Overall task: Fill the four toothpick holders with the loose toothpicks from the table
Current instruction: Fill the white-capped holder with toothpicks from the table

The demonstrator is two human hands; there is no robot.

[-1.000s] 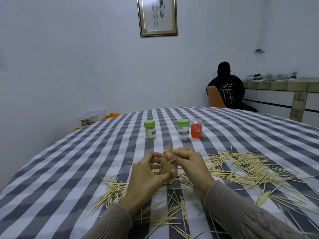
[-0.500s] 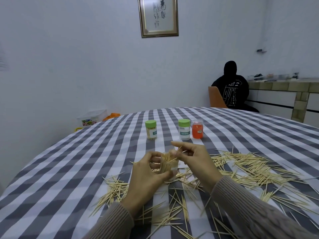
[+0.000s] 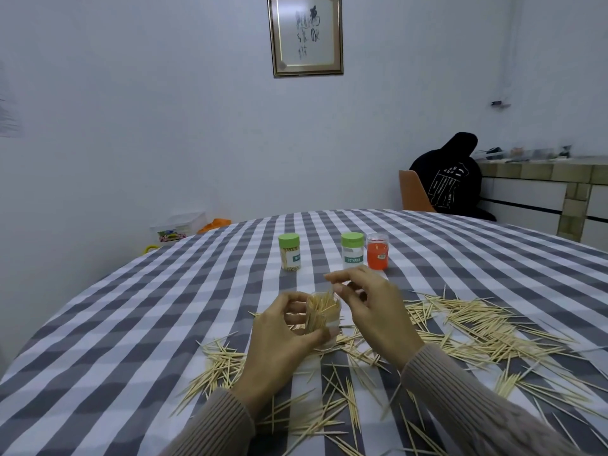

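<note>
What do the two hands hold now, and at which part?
The left hand grips the open toothpick holder round its side wall. The right hand is beside its mouth; whether it pinches a toothpick cannot be told.

The table [image 3: 131, 324] is covered by a matt woven cloth in grey and white check. Pale, dry-looking wooden toothpicks [image 3: 477, 327] are scattered over it. A clear, smooth plastic holder [image 3: 324, 319] packed with wooden sticks is gripped by the left hand [image 3: 279, 343]. Matt green plastic lids are seen on two clear holders [image 3: 289, 253] with paper labels; a translucent orange-red plastic holder [image 3: 377, 251] looks glossy. Both wrists are clad in ribbed knit sleeves [image 3: 460, 399]. The wall [image 3: 164, 126] is painted matt.
</note>
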